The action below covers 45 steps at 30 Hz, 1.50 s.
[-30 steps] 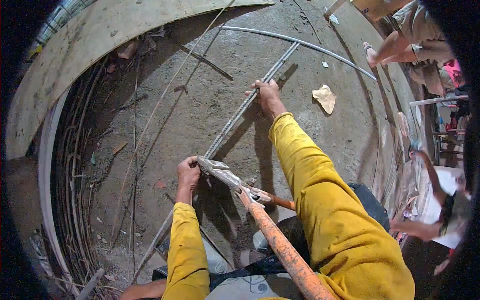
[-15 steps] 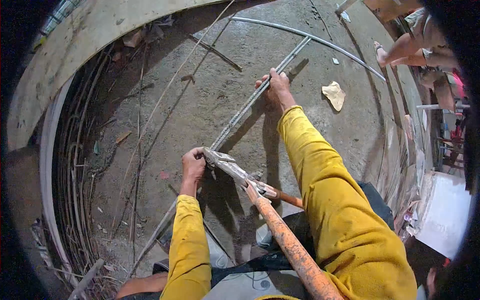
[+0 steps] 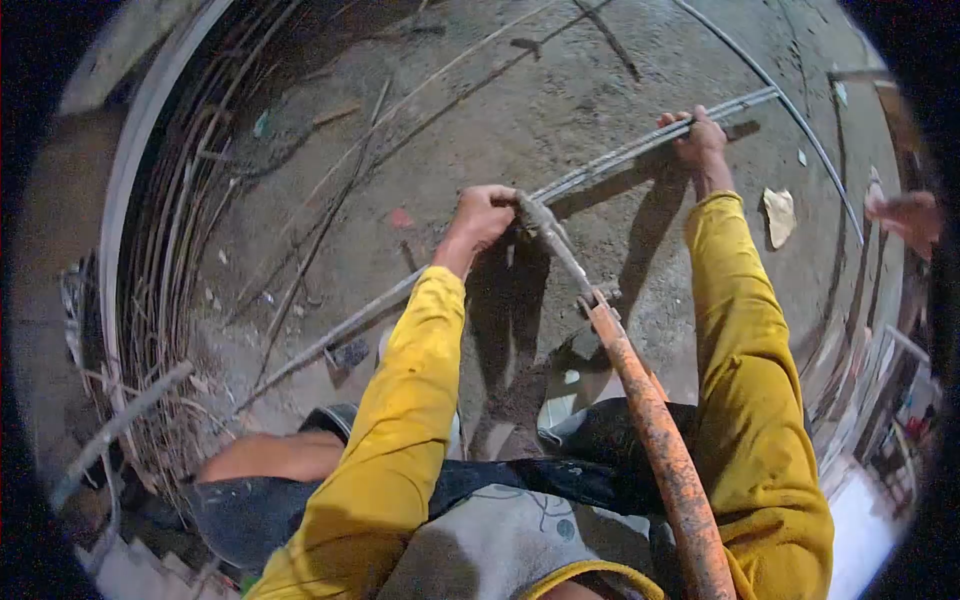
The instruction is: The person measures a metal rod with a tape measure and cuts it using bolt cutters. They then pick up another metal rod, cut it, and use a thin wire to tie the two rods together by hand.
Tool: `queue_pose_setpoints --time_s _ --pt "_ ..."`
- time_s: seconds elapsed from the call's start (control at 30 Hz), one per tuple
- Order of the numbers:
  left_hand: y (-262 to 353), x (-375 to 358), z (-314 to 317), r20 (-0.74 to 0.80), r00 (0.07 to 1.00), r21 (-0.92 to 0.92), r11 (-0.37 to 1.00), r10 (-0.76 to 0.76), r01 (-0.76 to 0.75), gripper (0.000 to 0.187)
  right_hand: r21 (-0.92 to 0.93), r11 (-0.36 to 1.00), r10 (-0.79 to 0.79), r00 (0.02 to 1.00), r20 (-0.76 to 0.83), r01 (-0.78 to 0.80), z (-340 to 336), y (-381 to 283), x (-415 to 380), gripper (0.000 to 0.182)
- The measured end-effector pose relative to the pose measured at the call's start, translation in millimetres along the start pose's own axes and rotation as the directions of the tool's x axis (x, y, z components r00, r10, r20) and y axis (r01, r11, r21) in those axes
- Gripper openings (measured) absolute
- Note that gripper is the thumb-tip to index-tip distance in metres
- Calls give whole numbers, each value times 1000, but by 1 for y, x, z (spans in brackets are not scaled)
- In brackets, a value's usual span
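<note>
Two metal rods [image 3: 620, 155] run side by side above the ground, and one longer rod [image 3: 345, 330] continues to the lower left. My right hand [image 3: 703, 138] is closed around the pair near its upper-right end. At the other end, my left hand [image 3: 486, 217] is closed on the rod beside the jaws of a bolt cutter [image 3: 560, 245]; its fingertips are partly hidden there. The cutter's worn orange handle [image 3: 665, 450] slopes down toward my body, between my arms. Its jaws sit at the rods, but how far they are closed cannot be made out.
A curved rod [image 3: 815, 140] lies at the upper right, near a torn pale scrap [image 3: 779, 218]. Many thin rods [image 3: 165, 260] are bundled along the left edge. Another person's foot [image 3: 908, 220] is at the right. Several loose bars lie on the rough floor.
My view has turned, so the hands, rods and cutter appear farther right and higher. The rods look less steep. Both hands keep their holds, and the cutter's second handle no longer shows separately.
</note>
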<state>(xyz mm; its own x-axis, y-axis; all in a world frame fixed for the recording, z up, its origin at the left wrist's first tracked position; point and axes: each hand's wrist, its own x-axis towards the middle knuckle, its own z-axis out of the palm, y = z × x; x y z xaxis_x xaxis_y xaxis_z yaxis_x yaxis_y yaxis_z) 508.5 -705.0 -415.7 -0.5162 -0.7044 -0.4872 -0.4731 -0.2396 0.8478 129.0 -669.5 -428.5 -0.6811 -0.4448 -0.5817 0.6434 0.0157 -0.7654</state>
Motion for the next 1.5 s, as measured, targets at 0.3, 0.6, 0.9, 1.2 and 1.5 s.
queue_pose_setpoints --time_s 0.3,0.6,0.9,1.2,1.5 --pt "-8 4 4 -29 995 -46 994 -96 95 33 -50 996 74 996 -57 -77 -5 1 23 36" --pt "-4 6 0 41 981 -136 972 -188 192 26 -76 991 105 994 -40 -108 -2 0 22 36" --pt "50 35 -9 129 992 1 1000 0 0 23 30 999 -20 998 -63 22 18 -5 -24 18" --pt "101 74 73 373 922 268 939 104 -215 32 -50 998 -34 995 -92 29 20 -7 -30 25" --pt "90 94 85 534 836 13 990 -126 141 33 -151 988 -54 994 -92 40 21 -13 -41 25"
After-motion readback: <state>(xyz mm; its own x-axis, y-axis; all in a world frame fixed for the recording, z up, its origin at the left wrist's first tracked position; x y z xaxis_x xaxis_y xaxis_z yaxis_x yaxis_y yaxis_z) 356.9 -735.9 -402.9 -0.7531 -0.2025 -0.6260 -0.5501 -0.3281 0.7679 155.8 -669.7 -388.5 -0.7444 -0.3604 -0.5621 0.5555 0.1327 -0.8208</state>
